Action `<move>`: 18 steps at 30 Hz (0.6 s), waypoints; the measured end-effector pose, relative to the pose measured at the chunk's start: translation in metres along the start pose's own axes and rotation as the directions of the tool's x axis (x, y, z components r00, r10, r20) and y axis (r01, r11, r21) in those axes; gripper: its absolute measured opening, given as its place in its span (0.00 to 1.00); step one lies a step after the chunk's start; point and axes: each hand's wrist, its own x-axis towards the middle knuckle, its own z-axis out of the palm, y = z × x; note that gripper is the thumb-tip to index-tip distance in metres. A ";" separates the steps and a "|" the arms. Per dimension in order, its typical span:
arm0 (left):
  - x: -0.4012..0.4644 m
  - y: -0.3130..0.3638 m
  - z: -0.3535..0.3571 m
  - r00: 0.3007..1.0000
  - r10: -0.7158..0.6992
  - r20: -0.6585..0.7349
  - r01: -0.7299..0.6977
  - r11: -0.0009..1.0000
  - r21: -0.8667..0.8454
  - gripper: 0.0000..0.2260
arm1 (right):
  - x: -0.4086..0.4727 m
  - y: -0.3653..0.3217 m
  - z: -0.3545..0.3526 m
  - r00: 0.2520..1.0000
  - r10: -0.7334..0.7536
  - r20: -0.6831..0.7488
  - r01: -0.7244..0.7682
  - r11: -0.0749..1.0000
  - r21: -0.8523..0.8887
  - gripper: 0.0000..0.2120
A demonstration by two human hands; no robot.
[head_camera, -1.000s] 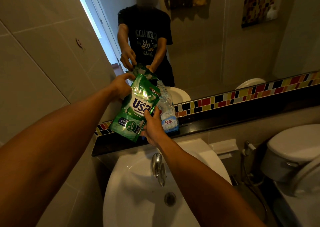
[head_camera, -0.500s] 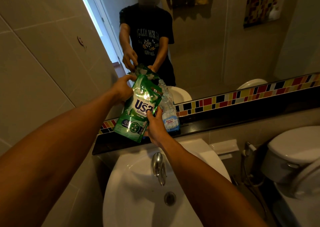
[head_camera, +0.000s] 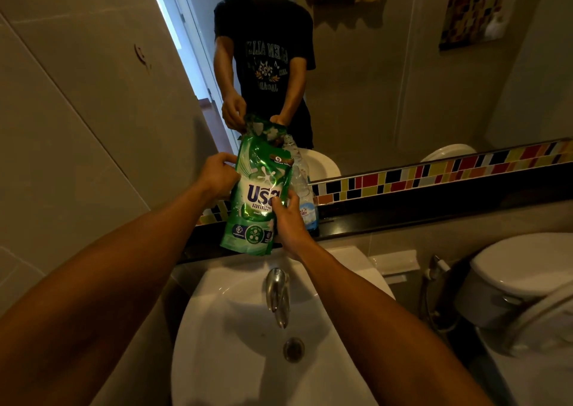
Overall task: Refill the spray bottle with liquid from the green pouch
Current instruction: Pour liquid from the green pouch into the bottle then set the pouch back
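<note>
A shiny green pouch point(head_camera: 255, 195) with white lettering is held nearly upright above the dark ledge, in front of the mirror. My left hand point(head_camera: 218, 176) grips its upper left edge. My right hand point(head_camera: 288, 219) holds its lower right side with the thumb on the front. Just behind the pouch and to its right, a clear plastic bottle point(head_camera: 302, 188) with a blue-and-white label stands on the ledge, its neck open with no cap or spray head in sight. The pouch hides the bottle's left side.
A white sink point(head_camera: 313, 362) with a chrome tap point(head_camera: 277, 294) and drain lies below my arms. A dark ledge point(head_camera: 403, 216) with a coloured tile strip runs under the mirror. A toilet point(head_camera: 521, 275) and hose stand at the right; a tiled wall closes the left.
The pouch has swung from a left-leaning tilt to nearly upright and risen a little. My left hand slid down its left edge. The bottle has not moved.
</note>
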 end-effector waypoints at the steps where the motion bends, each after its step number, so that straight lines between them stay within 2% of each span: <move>1: 0.001 -0.005 0.000 1.000 -0.005 -0.012 0.005 1.000 -0.014 0.13 | 0.000 -0.001 -0.002 1.000 0.014 -0.013 -0.014 1.000 -0.024 0.17; 3: 0.002 -0.014 0.002 0.999 -0.010 -0.034 0.008 0.998 -0.055 0.12 | 0.003 -0.003 -0.006 0.998 0.017 -0.057 -0.021 0.997 -0.074 0.13; 8: -0.002 -0.033 0.012 0.999 0.006 -0.047 -0.016 0.976 -0.218 0.09 | 0.014 -0.014 -0.016 0.985 -0.084 -0.150 0.042 0.964 -0.262 0.12; 14: -0.004 -0.065 0.015 0.999 -0.014 -0.052 -0.010 0.908 -0.419 0.09 | 0.021 -0.011 -0.020 0.981 -0.145 -0.128 0.084 0.915 -0.394 0.08; 18: -0.008 -0.090 0.007 0.997 -0.037 -0.061 0.001 0.861 -0.509 0.10 | 0.021 -0.010 -0.012 0.983 -0.172 -0.070 0.125 0.891 -0.437 0.09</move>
